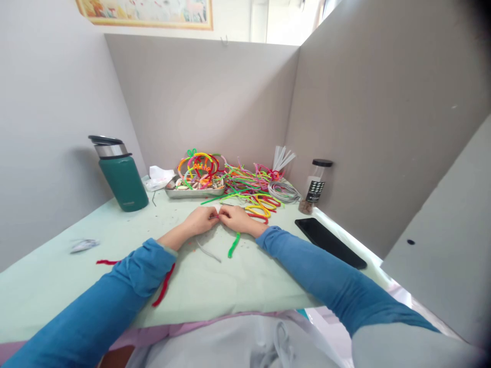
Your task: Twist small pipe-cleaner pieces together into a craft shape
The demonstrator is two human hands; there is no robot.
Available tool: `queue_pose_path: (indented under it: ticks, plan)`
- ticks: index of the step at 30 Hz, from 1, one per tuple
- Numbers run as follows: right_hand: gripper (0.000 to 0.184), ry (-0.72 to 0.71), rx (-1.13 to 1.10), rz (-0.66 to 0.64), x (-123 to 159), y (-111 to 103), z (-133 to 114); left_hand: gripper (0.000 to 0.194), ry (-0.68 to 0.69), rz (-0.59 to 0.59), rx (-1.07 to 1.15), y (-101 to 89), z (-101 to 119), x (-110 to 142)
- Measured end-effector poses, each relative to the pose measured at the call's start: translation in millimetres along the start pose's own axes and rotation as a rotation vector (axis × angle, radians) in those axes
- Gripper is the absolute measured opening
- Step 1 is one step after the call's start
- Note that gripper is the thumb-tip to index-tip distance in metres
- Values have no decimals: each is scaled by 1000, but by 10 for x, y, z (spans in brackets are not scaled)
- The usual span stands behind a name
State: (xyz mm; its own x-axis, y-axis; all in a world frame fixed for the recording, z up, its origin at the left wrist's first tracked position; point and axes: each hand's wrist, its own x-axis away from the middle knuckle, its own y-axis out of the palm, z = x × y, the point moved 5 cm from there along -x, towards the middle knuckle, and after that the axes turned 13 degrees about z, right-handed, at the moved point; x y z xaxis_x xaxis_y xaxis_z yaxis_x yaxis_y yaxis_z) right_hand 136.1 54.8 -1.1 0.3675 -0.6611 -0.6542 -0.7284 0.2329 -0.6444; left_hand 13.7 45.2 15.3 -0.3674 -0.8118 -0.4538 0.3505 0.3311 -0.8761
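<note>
Small reddish piece [216, 216] is pinched by left hand [199, 221] and right hand [235, 219] well beyond the pale-green-covered desk's [264, 286] near edge, seemingly being shaped, steadiness needed next.

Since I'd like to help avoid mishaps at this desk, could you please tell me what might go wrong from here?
The left hand and right hand pinch a small piece, mostly hidden, which might slip. The left sleeve might drag the red fuzzy stick beside it. The right sleeve might nudge the flat black object near the right edge of the table.
</note>
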Motion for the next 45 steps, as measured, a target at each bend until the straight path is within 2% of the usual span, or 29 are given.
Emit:
queue_pose_path:
  ticks: [45]
  plan:
    - [10,15,-4,-2,-1,3,7,19,-1,1,0,-11,8,6]
